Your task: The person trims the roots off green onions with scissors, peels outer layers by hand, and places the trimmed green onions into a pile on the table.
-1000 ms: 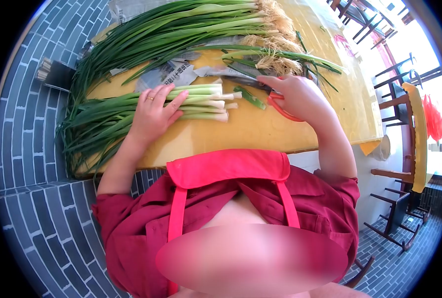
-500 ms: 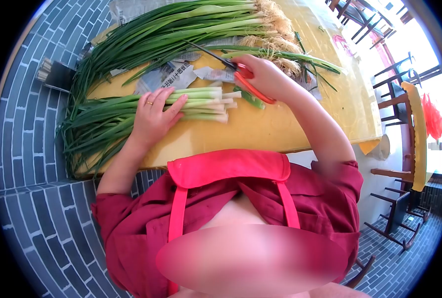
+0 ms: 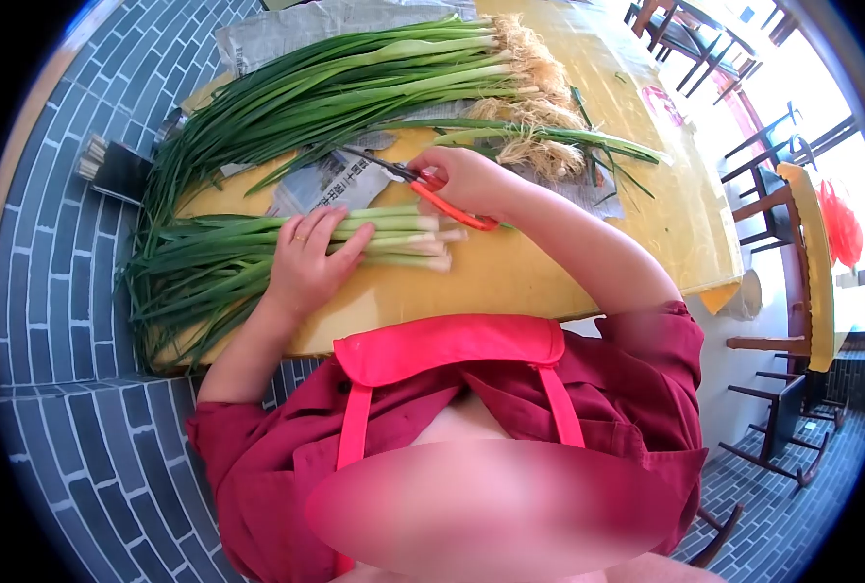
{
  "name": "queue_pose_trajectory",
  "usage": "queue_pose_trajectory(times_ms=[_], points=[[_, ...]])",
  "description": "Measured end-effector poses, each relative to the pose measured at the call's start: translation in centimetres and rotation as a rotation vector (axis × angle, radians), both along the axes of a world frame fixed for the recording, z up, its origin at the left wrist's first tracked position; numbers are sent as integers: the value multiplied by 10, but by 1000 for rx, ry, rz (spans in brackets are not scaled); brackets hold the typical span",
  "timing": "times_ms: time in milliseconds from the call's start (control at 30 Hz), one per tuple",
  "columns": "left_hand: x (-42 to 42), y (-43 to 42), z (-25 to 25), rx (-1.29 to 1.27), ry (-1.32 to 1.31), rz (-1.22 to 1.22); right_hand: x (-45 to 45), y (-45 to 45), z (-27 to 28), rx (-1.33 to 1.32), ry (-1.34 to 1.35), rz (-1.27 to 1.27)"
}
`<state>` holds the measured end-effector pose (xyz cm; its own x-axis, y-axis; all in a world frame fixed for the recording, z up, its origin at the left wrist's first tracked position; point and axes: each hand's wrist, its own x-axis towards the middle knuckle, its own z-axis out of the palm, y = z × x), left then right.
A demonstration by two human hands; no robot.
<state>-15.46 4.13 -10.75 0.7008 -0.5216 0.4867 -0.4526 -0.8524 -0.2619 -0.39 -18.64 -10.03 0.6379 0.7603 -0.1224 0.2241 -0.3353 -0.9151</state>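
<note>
My right hand (image 3: 463, 185) grips a pair of red-handled scissors (image 3: 457, 209), fingers closed round the handles. The dark blades point left, above the white ends of the nearer bunch. That bunch of green onions (image 3: 403, 241) has rootless white ends facing right and long green leaves trailing left. Over its pale stalks lies my left hand (image 3: 311, 255), fingers curled across them and thumb to the right; a ring shows on one finger. Farther back is a larger pile of green onions (image 3: 384, 78), its shaggy roots (image 3: 529, 63) still attached. One rooted green onion (image 3: 588, 141) lies apart, tip to the right.
Newspaper sheets (image 3: 330, 185) lie under the onions on the yellow-covered table (image 3: 549, 267). A dark holder of sticks (image 3: 119, 170) stands at the left by the grey brick wall (image 3: 49, 233). Chairs (image 3: 777, 418) and a red plastic bag (image 3: 840, 223) are at the right.
My right hand has moved left and slightly down with the scissors, closer to the trimmed white ends. My left hand stays on the bunch. The whole view has shifted slightly.
</note>
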Motion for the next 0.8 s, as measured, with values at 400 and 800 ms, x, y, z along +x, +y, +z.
queue_pose_trajectory(times_ms=[400, 800], points=[[34, 11, 48, -175, 638, -17, 12, -87, 23, -60, -214, -306], [218, -36, 28, -184, 344, -26, 23, -145, 17, -97, -407, -601]])
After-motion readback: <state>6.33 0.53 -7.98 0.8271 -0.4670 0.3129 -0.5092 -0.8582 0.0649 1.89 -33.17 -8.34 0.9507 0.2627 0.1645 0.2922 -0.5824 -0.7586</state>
